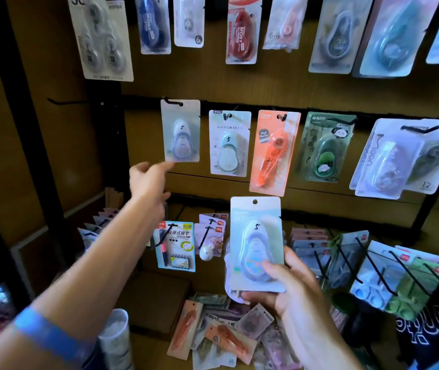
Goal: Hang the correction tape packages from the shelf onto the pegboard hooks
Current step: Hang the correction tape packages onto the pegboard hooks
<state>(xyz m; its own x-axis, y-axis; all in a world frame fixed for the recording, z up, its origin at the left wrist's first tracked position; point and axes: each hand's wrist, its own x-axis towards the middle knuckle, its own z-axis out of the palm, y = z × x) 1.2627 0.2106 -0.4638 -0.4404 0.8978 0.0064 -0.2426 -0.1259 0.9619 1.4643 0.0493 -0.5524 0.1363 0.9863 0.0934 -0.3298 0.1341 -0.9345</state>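
The left hand (147,180) reaches up to the board (279,86). Its fingers are loose and hold nothing, and one fingertip touches, or nearly touches, the bottom edge of a pack (180,130) that hangs on a hook (173,102). The hand is blurry, so it is hard to be sure. Next to that pack hang a blue pack (229,144), an orange pack (273,153) and a green pack (323,148). Lower down, the right hand (295,295) holds up a stack of packs (257,244), thumb on the front and fingers behind. More packs (226,332) lie in a heap on the shelf below it
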